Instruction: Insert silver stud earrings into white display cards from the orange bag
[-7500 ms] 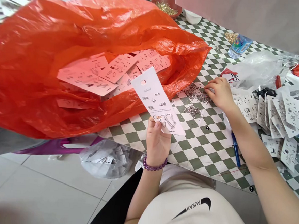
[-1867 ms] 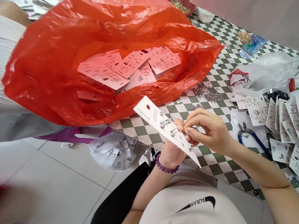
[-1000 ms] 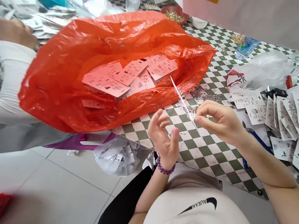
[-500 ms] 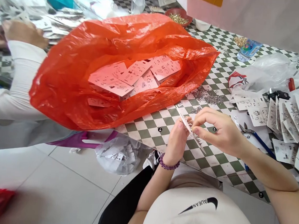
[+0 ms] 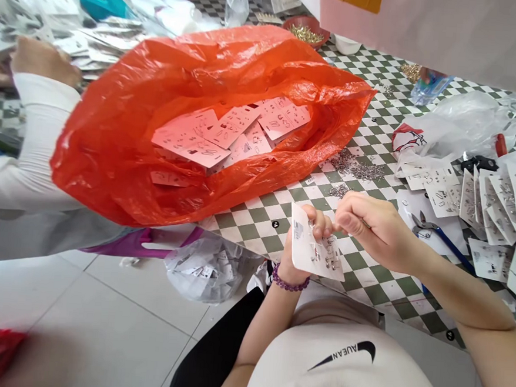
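My left hand (image 5: 319,221) is closed around a white earring card (image 5: 303,257), its fingers curled over the top edge. Small metal earrings sit in rows on the card's face, which is tilted up toward me. Just right of the card, my right hand (image 5: 370,228) has its fingers pinched together; anything between them is too small or hidden to make out. Beyond that hand lie a small heap of silver metal bits (image 5: 338,191) and a larger silver pile (image 5: 361,168) on the checkered table (image 5: 256,217).
A large red plastic bag (image 5: 112,130) with several cards (image 5: 191,136) inside stands open at left. To the right are pliers (image 5: 445,236) and rows of filled cards (image 5: 493,204). A co-worker's white sleeve (image 5: 44,125) reaches in from the left. A bottle (image 5: 431,89) stands farther back.
The card has turned from edge-on to showing its earring face. My right fingers have come off the card and sit slightly apart from it. Another person's fingers now show at the bottle.
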Demonstrator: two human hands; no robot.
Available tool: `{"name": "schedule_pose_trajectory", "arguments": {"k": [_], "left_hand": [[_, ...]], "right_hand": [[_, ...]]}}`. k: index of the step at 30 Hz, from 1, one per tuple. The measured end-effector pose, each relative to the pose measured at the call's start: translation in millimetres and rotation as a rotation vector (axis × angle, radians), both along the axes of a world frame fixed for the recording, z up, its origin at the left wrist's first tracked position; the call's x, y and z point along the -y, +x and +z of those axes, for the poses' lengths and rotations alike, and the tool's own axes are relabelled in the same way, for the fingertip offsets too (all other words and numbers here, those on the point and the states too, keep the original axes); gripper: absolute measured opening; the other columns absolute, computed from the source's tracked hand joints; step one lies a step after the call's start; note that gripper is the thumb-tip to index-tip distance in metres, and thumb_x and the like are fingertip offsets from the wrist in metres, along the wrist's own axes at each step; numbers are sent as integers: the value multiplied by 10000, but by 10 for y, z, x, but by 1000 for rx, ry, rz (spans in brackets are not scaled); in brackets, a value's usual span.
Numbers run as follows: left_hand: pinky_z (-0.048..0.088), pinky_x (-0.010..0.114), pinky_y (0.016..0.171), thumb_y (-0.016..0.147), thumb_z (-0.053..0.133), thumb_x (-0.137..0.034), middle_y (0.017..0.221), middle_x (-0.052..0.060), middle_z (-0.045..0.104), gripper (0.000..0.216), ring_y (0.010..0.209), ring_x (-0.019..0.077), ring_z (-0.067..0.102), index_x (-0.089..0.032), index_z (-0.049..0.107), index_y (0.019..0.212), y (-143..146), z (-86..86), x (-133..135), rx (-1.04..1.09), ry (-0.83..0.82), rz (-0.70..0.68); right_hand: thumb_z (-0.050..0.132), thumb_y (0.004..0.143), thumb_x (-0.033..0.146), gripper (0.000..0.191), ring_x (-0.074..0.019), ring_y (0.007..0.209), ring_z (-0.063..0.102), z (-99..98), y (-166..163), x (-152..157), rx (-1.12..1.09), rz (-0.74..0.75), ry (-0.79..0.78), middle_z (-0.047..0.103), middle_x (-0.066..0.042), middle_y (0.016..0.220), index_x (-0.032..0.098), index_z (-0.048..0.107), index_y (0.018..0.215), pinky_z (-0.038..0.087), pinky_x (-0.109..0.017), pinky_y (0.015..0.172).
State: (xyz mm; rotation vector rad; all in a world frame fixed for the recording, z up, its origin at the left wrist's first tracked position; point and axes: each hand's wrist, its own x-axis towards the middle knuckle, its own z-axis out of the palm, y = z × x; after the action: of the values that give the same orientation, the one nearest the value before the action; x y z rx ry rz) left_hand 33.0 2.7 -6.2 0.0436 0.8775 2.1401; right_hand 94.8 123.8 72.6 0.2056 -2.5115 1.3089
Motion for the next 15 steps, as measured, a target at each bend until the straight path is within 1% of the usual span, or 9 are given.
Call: {"name": "schedule_pose_trajectory", "arguments": {"k": [2, 4, 7, 10, 12, 15], "left_hand": [[452, 328, 671, 772, 644, -493, 539, -32, 375, 295, 570, 145, 435, -238, 504, 721, 9, 7, 8, 0, -10, -21], [455, 329, 667, 762, 665, -479, 532, -31, 389, 292, 568, 145, 442, -239, 506, 713, 23, 10, 21, -1, -16, -37], [455, 323, 639, 730, 703, -492, 547, -28, 419, 318, 586, 150, 466, -239, 510, 717, 47, 12, 35, -5, -18, -60], [455, 316, 624, 719, 712, -517, 573, -25, 447, 342, 600, 152, 485, -237, 516, 735, 58, 8, 36, -6, -16, -70], [459, 312, 635, 727, 708, -517, 573, -28, 449, 346, 596, 145, 483, -233, 510, 731, 56, 2, 29, -5, -18, -63], [463, 312, 660, 740, 704, -502, 560, -34, 439, 334, 584, 138, 472, -232, 506, 729, 49, -6, 16, -3, -23, -46]], "right_hand": [[354, 1016, 259, 336, -101, 621, 547, -9, -8, 15, 58, -1, -123, 623, -1, 709, 204, 552, 751, 456, -242, 596], [336, 1020, 289, 356, -95, 606, 551, -33, -11, 39, 142, 16, -261, 630, -3, 703, 200, 524, 731, 452, -233, 564], [363, 1014, 361, 325, -89, 626, 566, -94, -16, 74, 275, 34, -472, 642, -13, 741, 187, 511, 783, 436, -216, 527], [447, 981, 418, 282, -83, 608, 568, -154, -37, 90, 347, 32, -658, 638, -9, 742, 178, 507, 846, 392, -194, 466], [503, 951, 446, 303, -78, 565, 551, -179, -61, 91, 330, 23, -729, 611, 7, 680, 179, 495, 807, 363, -186, 432], [499, 942, 482, 394, -68, 496, 498, -209, -90, 85, 250, -14, -754, 527, 34, 581, 192, 435, 683, 357, -189, 417]]}}
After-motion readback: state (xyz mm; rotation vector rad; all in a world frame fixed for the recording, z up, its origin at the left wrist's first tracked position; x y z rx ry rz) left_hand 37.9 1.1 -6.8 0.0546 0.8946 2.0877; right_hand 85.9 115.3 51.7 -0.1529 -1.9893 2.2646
